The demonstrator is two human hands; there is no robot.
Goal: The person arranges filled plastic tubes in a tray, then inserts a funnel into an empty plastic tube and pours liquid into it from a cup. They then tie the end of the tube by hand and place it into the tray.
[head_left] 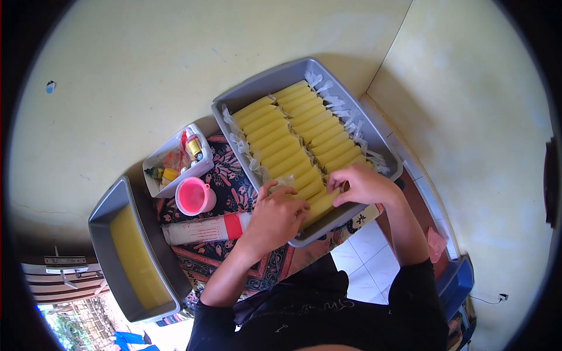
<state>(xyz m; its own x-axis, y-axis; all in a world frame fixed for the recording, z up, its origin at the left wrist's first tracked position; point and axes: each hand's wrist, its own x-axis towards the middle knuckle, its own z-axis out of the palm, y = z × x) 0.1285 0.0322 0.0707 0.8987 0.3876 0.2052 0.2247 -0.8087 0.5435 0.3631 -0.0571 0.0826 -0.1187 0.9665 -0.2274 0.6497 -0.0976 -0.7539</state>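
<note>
In the head view, a large grey tub (261, 82) holds two rows of slim plastic tube bags (281, 149) filled with something yellow, their clear ends knotted along the sides. My left hand (275, 213) reaches over the near left rim, fingers curled at one end of the nearest yellow tube bag (323, 206). At its other end is my right hand (367, 186), with thumb and forefinger bent around it. Fingers partly hide both ends, so how firm each grip is does not show.
Left of the tub, a patterned cloth (225, 167) bears a pink cup (196, 196), a white bin (175, 157) of small bottles and a red-and-white plastic packet (202, 230). A second grey tub (153, 257) contains yellow liquid. Walls rise behind and right.
</note>
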